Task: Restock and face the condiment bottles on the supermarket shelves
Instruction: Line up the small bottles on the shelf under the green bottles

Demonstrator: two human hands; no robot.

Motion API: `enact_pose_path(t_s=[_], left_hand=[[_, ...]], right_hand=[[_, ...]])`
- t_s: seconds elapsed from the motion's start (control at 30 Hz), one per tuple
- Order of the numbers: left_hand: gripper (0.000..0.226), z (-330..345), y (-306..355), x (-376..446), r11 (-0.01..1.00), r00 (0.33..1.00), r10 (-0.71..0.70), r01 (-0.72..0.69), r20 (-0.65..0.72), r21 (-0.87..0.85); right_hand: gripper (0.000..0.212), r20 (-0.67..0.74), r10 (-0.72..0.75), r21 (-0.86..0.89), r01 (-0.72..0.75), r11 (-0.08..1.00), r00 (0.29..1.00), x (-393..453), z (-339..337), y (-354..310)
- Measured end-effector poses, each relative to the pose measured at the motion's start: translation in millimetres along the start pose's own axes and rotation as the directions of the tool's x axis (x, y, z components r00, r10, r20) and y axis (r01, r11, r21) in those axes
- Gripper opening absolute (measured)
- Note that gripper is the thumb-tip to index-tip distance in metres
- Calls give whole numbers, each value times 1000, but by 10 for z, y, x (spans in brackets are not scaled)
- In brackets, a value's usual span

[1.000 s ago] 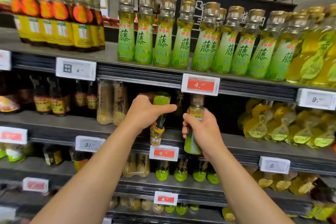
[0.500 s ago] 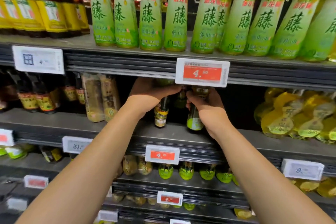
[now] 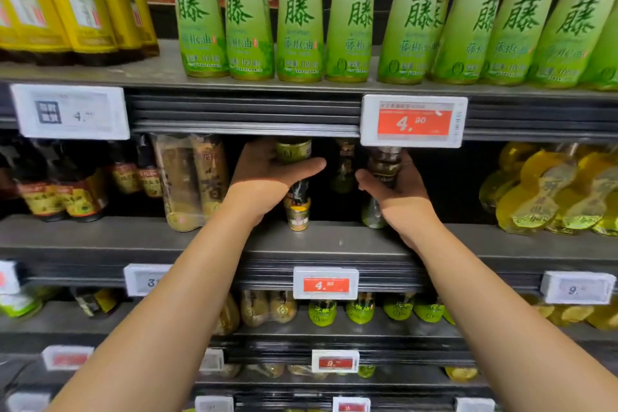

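Note:
Both my arms reach into the second shelf [image 3: 334,241]. My left hand [image 3: 267,177] grips a small upside-down bottle [image 3: 297,207] with a green base on top and its yellow-labelled cap end just above the shelf board. My right hand [image 3: 398,187] grips a second small bottle [image 3: 374,214] with a pale green bottom, its upper part hidden behind the red price tag [image 3: 413,122]. A third small dark bottle [image 3: 344,167] stands further back between my hands.
Tall green-labelled oil bottles [image 3: 297,17] line the top shelf, yellow-labelled dark bottles [image 3: 83,10] at its left. Dark sauce bottles [image 3: 67,197] and two tall brown bottles [image 3: 190,184] stand left of my hands, yellow oil bottles [image 3: 551,191] right. Lower shelves hold more small bottles [image 3: 357,311].
My head has moved closer to the shelf. Both hands have carried their bottles deeper into the second shelf, under the upper shelf's edge.

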State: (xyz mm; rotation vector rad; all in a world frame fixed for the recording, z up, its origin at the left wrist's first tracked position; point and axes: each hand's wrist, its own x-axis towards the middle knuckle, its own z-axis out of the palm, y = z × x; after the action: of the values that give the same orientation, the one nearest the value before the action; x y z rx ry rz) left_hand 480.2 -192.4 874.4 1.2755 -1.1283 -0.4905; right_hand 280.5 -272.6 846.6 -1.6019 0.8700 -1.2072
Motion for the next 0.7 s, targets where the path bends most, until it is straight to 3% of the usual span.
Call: enact_pose_path(t_s=[0.17, 0.23, 0.27, 0.3, 0.37, 0.4, 0.47, 0.57, 0.7], left_hand=[[34, -35, 4, -49, 998, 999, 25, -22, 48, -51], [36, -53, -16, -75, 996, 996, 41, -35, 73, -79], [38, -57, -26, -101, 993, 994, 49, -38, 96, -112], [42, -55, -31, -131, 988, 991, 59, -41, 118, -150], [48, -46, -41, -201, 985, 984, 93, -69, 152, -156], [49, -35, -36, -242, 988, 979, 120, -102, 166, -113], [49, -24, -32, -322, 978, 959, 209, -209, 194, -17], [48, -29, -47, -408, 944, 926, 331, -328, 183, -46], [47, -33, -76, -507, 920, 906, 392, -387, 158, -67]], right_hand=[[56, -46, 86, -347, -97, 933, 995, -292, -231, -64], [42, -146, -111, -653, -11, 758, 983, -621, -332, -96], [32, -149, -244, -709, 68, 702, 958, -807, -314, -129], [24, -133, -304, -680, 136, 721, 943, -956, -238, -158], [22, -79, -174, -439, 123, 890, 981, -1103, 4, -218], [25, -21, -34, -316, 26, 948, 999, -1091, 134, -245], [34, 89, 236, -131, -224, 966, 968, -957, 316, -324], [33, 289, 438, 285, -514, 809, 851, -702, 433, -458], [30, 405, 467, 481, -617, 623, 786, -503, 539, -469]])
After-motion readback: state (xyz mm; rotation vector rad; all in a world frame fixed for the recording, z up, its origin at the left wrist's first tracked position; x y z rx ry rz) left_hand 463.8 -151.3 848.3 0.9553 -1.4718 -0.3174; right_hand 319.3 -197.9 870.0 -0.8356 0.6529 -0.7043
